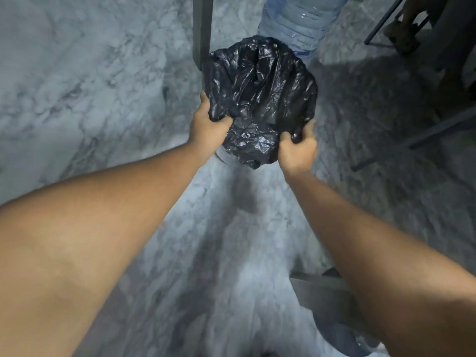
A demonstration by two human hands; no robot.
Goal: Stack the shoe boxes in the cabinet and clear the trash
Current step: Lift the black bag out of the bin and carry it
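Observation:
A black plastic trash bag (260,94) lines a small bin on the floor, its crinkled rim spread over the opening. My left hand (207,126) grips the bag's near-left edge, fingers closed on the plastic. At the near-right edge my right hand (298,148) pinches the plastic the same way. Only a sliver of the pale bin wall (222,158) shows under the bag. No shoe boxes or cabinet are in view.
A large clear water bottle (296,19) stands just behind the bin. A dark metal leg (202,32) rises at the bag's left edge. Dark metal furniture frames (412,140) lie to the right, and another frame piece (319,282) sits near my right forearm. The floor (77,73) is grey marble.

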